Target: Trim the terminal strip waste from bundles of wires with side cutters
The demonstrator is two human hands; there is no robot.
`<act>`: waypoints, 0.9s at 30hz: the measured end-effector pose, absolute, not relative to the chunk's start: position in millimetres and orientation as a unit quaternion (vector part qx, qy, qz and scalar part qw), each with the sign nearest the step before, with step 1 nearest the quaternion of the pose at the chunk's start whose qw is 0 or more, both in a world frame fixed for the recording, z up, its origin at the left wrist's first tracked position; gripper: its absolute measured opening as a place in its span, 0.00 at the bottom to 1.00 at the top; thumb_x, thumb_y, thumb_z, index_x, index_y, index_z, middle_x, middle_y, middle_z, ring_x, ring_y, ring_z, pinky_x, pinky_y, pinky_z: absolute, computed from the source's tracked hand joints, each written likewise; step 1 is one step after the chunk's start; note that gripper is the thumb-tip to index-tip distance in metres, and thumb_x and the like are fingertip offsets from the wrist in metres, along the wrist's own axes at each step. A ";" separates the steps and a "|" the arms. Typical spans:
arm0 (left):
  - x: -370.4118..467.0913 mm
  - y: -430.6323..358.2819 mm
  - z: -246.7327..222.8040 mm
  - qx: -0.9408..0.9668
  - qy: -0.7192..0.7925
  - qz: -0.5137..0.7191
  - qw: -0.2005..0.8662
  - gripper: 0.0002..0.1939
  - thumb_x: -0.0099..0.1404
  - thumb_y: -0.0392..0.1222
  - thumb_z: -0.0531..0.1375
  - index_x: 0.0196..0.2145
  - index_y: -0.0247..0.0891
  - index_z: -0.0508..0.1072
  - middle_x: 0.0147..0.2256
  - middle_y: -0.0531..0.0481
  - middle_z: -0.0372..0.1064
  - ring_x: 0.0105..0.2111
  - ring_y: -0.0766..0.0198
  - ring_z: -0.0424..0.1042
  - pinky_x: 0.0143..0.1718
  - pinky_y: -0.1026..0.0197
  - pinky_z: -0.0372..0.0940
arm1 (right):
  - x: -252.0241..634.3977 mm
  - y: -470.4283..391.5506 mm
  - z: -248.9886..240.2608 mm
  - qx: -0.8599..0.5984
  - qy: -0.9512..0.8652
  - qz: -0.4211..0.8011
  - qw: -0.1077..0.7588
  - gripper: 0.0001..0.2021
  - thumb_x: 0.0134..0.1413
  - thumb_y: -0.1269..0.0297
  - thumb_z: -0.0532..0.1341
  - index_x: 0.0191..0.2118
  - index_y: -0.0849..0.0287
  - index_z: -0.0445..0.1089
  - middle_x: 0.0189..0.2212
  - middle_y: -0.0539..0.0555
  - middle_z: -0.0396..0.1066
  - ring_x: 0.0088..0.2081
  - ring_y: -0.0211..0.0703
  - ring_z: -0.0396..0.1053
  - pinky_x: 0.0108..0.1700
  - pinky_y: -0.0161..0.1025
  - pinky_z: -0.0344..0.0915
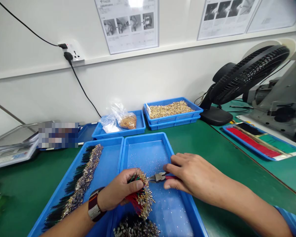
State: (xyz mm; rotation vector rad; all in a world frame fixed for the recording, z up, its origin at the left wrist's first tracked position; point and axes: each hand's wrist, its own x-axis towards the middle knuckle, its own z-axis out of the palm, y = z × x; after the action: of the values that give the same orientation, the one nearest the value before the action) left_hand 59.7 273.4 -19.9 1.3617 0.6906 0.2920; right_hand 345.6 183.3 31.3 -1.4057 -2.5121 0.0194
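My left hand [120,187] is closed round a thick bundle of short red, green and black wires [143,194] whose metal ends fan out to the right. In my right hand [191,172] are small pliers [159,177] with red handles, their jaws touching or very near the bundle's upper metal tips. Both hands are above a blue tray [167,141] sprinkled with tiny pale bits. Below the bundle, a dark heap of metal-ended pieces [135,227] lies in that tray. On the left, another blue tray [111,143] holds a long row of black wires with metal ends [81,184].
Against the wall stand a blue tray of gold-coloured small parts [171,109] and a tray with plastic bags [127,121]. A black fan [249,75] stands at the right, near a tray of red and green strips [263,140]. A scale [17,153] sits at the left.
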 end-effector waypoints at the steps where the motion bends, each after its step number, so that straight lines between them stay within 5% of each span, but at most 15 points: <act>1: 60.0 273.0 -19.0 0.613 0.310 0.131 0.715 0.29 0.62 0.67 0.70 0.39 0.36 0.74 0.29 0.52 0.68 0.24 0.68 0.62 0.25 0.66 0.56 | 345.5 183.4 31.3 -0.484 -0.865 0.007 0.130 0.22 0.74 0.41 0.54 0.42 0.55 0.73 0.33 0.52 0.70 0.33 0.50 0.68 0.35 0.45 0.54; 7: 60.7 272.1 -16.4 0.600 0.297 0.131 0.731 0.30 0.59 0.68 0.72 0.38 0.36 0.74 0.29 0.52 0.68 0.26 0.66 0.63 0.27 0.65 0.58 | 343.0 183.0 33.8 -0.481 -0.867 0.025 0.129 0.22 0.74 0.41 0.54 0.42 0.55 0.73 0.34 0.52 0.70 0.33 0.50 0.68 0.35 0.45 0.55; 18: 63.4 273.4 -16.4 0.626 0.319 0.101 0.705 0.31 0.63 0.69 0.69 0.39 0.36 0.72 0.25 0.58 0.64 0.16 0.75 0.50 0.13 0.68 0.45 | 347.0 181.1 30.5 -0.481 -0.870 0.035 0.106 0.24 0.76 0.41 0.51 0.38 0.55 0.70 0.30 0.50 0.68 0.28 0.46 0.65 0.30 0.44 0.44; 27: 59.6 275.7 -9.8 0.600 0.288 0.064 0.743 0.31 0.59 0.68 0.72 0.39 0.37 0.71 0.25 0.59 0.64 0.15 0.77 0.50 0.13 0.69 0.45 | 345.7 180.9 37.5 -0.469 -0.872 0.029 0.137 0.25 0.75 0.40 0.52 0.41 0.56 0.75 0.33 0.52 0.69 0.32 0.47 0.67 0.34 0.44 0.54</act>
State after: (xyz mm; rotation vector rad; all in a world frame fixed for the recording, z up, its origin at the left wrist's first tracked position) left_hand 59.6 275.7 -9.8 1.3156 0.6314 0.1409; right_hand 345.7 180.9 37.5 -1.3567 -2.5234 0.0832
